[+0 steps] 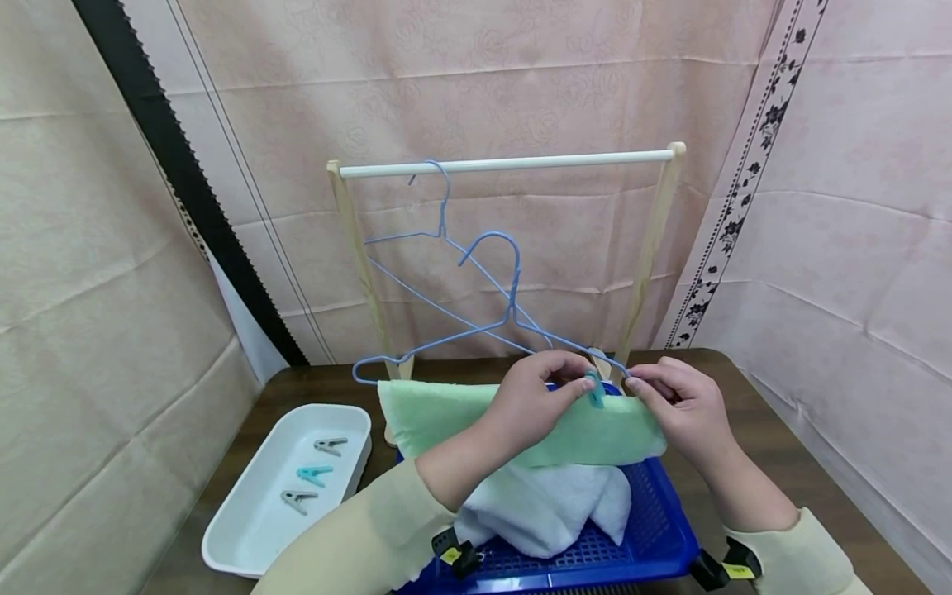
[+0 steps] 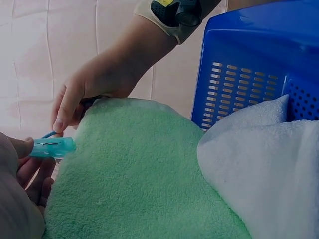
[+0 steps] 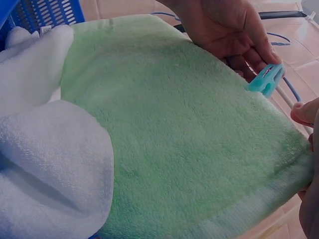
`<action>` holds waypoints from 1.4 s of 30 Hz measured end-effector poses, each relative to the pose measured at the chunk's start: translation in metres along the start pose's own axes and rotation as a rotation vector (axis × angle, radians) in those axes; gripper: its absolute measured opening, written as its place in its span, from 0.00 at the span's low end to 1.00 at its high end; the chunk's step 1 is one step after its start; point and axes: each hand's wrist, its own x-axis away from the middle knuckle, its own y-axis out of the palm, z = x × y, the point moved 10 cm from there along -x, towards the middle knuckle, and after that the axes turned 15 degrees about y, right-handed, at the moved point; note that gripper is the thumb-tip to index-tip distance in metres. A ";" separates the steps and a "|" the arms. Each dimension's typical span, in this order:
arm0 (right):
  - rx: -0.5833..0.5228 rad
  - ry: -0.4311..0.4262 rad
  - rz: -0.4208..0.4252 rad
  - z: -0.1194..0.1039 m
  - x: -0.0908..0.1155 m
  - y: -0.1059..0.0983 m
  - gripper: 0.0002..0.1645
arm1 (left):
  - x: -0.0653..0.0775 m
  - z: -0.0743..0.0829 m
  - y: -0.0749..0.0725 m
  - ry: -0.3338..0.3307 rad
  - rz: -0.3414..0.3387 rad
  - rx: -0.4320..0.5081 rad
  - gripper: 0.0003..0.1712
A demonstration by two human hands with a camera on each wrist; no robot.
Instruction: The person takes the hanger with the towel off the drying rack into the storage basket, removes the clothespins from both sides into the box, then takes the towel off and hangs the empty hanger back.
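Towel (image 1: 439, 421) of light green pile, hanging just below and between both hands, apparently folded over the bottom bar of the front blue hanger (image 1: 515, 285). Looks soft, limp and light, more nappy than slippery; likely to sag or slide along the thin bar if tilted, hardly to break. Best taken by the folded top edge, cloth and bar together. Left hand (image 1: 539, 398): pinching a teal clothespin (image 1: 596, 390), nose at the towel's top edge, near the right hand; hard to tell whether fully clamped. Right hand (image 1: 678, 405): pinching the hanger's right end, beside the clothespin. Hanger seemingly light and springy, likely to twist if held by one corner alone. Clothespin small, probably stiff-sprung; best squeezed at the tail, away from the nose. Below both hands, white cloth (image 1: 543, 512) bunched in a blue basket (image 1: 664, 508), probably just as soft. Left of the left hand, a white tray (image 1: 256, 500) with three more clothespins (image 1: 315, 474).
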 end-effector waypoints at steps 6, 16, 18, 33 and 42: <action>0.011 -0.011 0.001 0.001 0.000 0.001 0.14 | 0.002 -0.001 0.001 0.029 -0.014 -0.023 0.16; 0.038 -0.008 0.009 0.036 0.002 0.002 0.15 | 0.003 0.005 0.003 0.107 -0.051 -0.058 0.22; 0.043 -0.007 0.012 0.042 0.003 0.002 0.17 | 0.003 0.006 0.002 0.120 -0.043 -0.047 0.22; 0.046 0.004 0.023 0.045 0.003 0.001 0.15 | 0.006 0.006 -0.015 0.044 -0.006 -0.050 0.21; 0.032 0.007 0.023 0.021 0.001 0.001 0.15 | 0.009 0.008 -0.030 0.045 0.014 -0.033 0.21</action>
